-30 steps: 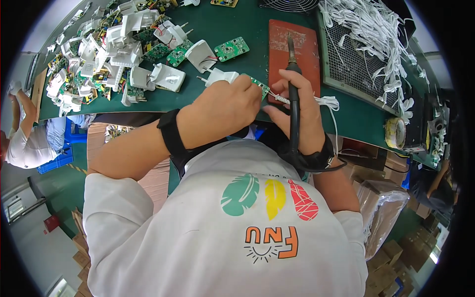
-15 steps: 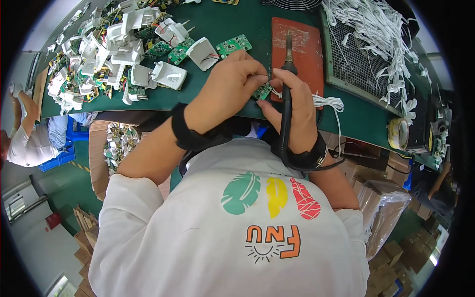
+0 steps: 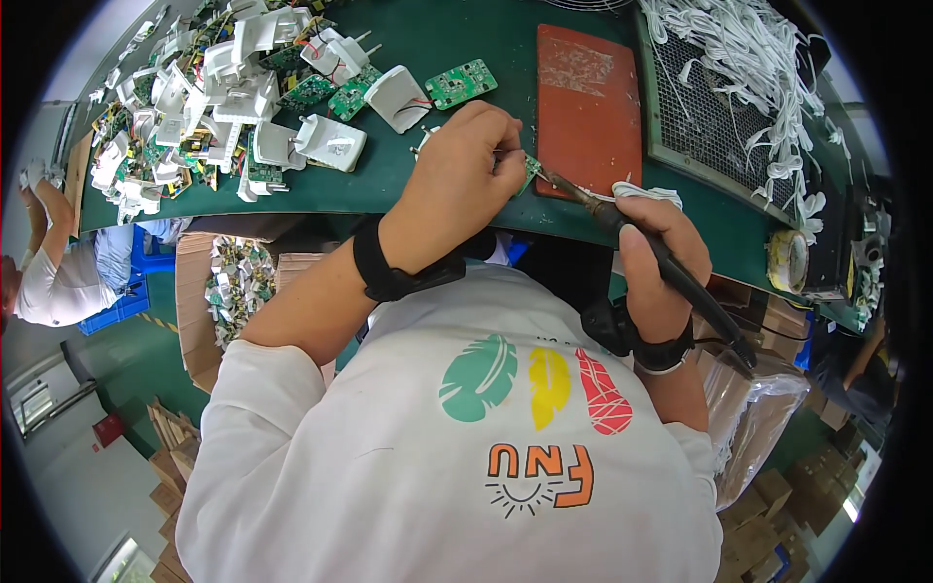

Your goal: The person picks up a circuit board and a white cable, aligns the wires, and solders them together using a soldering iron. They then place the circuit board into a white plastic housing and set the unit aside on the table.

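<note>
A small green circuit board (image 3: 530, 173) is pinched in the fingers of my left hand (image 3: 455, 175), above the table's near edge. Most of the board hides behind those fingers. My right hand (image 3: 649, 291) is wrapped round the handle of a soldering iron (image 3: 671, 262). The iron slants toward the left, and its tip reaches the board's right edge; whether it touches cannot be made out. A white cable (image 3: 661, 193) lies coiled just beyond my right fingers. Just past my left hand are an open white charger housing (image 3: 397, 99) and another green board (image 3: 461, 85).
Charger housings and boards form a heap (image 3: 209, 107) at the left. A reddish-brown mat (image 3: 589, 117) lies ahead, beside a mesh tray (image 3: 709, 107) piled with white cables. A tape roll (image 3: 785, 260) stands at the right edge. Below left is a carton (image 3: 199, 321) of parts; a person (image 3: 63, 277) is far left.
My right hand has moved right and toward me, tilting the iron from pointing away to pointing left at the board. The left hand stays nearly in place with the board.
</note>
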Motion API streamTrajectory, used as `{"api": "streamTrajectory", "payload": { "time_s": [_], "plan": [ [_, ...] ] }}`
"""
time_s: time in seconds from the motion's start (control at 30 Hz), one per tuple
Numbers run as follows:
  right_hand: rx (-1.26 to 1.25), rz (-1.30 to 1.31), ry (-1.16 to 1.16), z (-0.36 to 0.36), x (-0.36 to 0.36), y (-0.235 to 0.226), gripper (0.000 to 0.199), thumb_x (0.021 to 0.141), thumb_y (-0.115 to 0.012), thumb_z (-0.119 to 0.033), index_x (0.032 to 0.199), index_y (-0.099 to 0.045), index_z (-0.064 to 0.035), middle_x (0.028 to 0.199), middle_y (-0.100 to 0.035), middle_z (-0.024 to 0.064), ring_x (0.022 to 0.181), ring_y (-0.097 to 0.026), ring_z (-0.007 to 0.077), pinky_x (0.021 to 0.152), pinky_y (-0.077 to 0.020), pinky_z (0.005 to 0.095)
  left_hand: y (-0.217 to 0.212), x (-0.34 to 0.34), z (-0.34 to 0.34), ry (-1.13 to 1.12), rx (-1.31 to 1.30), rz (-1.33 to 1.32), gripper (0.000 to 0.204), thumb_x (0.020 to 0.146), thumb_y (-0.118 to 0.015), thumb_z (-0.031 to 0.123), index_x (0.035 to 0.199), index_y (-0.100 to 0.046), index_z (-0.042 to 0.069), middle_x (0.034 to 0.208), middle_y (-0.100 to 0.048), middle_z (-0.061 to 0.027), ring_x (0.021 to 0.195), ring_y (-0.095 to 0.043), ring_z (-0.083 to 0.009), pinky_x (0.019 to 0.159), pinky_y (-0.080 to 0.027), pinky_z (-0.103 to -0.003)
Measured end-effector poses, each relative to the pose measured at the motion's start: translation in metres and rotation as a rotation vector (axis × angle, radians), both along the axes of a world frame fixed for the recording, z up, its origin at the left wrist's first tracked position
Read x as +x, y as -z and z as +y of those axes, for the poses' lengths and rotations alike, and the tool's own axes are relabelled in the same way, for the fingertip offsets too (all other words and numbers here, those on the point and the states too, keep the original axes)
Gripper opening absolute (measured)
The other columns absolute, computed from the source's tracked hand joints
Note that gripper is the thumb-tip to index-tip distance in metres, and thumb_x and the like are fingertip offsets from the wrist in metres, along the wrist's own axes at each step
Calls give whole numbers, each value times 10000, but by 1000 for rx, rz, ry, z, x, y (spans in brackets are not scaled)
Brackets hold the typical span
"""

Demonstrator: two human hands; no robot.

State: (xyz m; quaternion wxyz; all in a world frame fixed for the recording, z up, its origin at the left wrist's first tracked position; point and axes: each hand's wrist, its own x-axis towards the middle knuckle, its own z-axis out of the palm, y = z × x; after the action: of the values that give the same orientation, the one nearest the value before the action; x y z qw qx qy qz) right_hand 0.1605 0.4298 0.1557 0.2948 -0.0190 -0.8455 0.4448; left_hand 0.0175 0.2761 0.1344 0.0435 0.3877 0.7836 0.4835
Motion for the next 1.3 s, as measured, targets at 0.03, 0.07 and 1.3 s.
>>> {"api": "streamTrajectory", "payload": {
  "time_s": [0.03, 0.07, 1.3],
  "plan": [
    [0, -1, 0, -1, 0, 0, 233, 770, -543, -80, 959, -618, 33, 810, -594, 85, 676, -528, 131, 637, -419, 228, 0, 1, 0, 0, 0, -1, 84, 737, -619, 18, 777, -550, -6, 900, -601, -123, 819, -612, -239, 666, -484, -303],
    [-42, -47, 11, -3, 1, -1, 224, 760, -546, -74, 945, -616, 33, 793, -584, 81, 662, -513, 131, 625, -410, 235, 0, 1, 0, 5, -10, 12, 82, 737, -619, 18, 775, -550, -6, 904, -600, -124, 817, -610, -242, 662, -484, -304],
    [-49, 52, 110, 12, 6, -9, 197, 702, -564, 5, 890, -623, 15, 727, -589, 77, 634, -524, 155, 594, -424, 271, -1, 1, 5, 33, -67, 179, 72, 748, -590, 0, 802, -544, 10, 896, -527, -135, 750, -564, -319, 634, -478, -371]
  ]
}}
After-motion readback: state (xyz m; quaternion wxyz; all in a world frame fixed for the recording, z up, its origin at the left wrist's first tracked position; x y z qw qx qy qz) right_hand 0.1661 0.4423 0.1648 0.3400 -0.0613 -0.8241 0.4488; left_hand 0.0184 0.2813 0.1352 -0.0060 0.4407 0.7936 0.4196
